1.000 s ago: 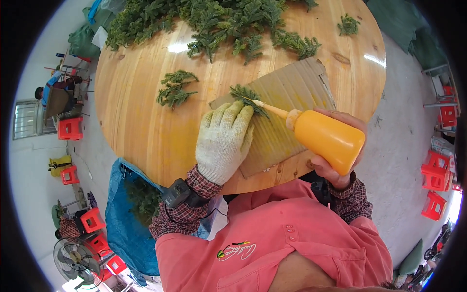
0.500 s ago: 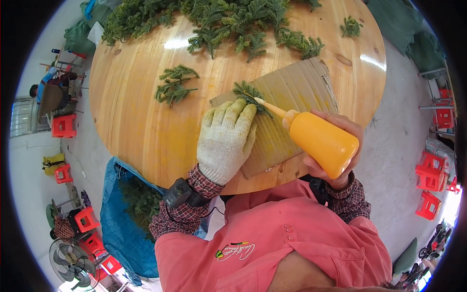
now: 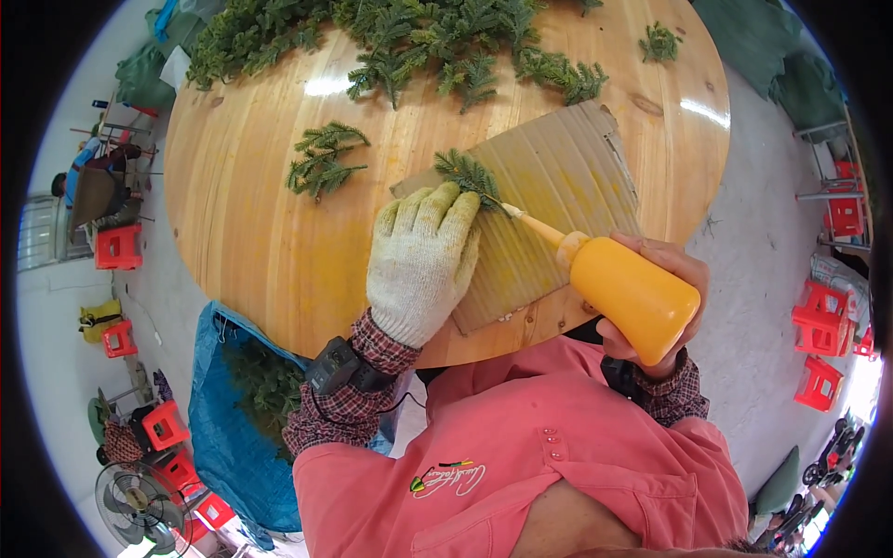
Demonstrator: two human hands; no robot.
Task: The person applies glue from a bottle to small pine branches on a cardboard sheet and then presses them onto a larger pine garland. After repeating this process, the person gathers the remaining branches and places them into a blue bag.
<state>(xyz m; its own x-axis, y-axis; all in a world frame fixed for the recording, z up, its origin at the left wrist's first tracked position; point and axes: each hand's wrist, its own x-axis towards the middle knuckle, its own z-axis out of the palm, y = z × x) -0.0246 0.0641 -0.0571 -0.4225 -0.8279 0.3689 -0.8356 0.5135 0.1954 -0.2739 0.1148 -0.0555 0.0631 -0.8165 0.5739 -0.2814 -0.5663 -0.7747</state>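
Observation:
My left hand (image 3: 424,260), in a whitish knit glove with yellow-green stained fingertips, holds a small green fir sprig (image 3: 470,177) against a sheet of cardboard (image 3: 549,195). The fingertips are closed over the sprig's left side. In my bare right hand (image 3: 684,279) is an orange squeeze bottle (image 3: 634,296), tilted so its long pale nozzle points up and left. The nozzle's tip is close by the sprig's lower end; whether they touch I cannot tell. Yellow smears mark the cardboard.
Another fir sprig (image 3: 325,160) lies left of the cardboard on the round wooden table (image 3: 251,214). A heap of fir branches (image 3: 400,42) covers the far side, with a small sprig (image 3: 660,43) at far right. A blue bag (image 3: 219,418) of greenery hangs by the near left edge.
My right hand has drawn the bottle slightly right and down, so the nozzle tip has moved from the sprig's middle to its lower end. My left hand keeps its hold.

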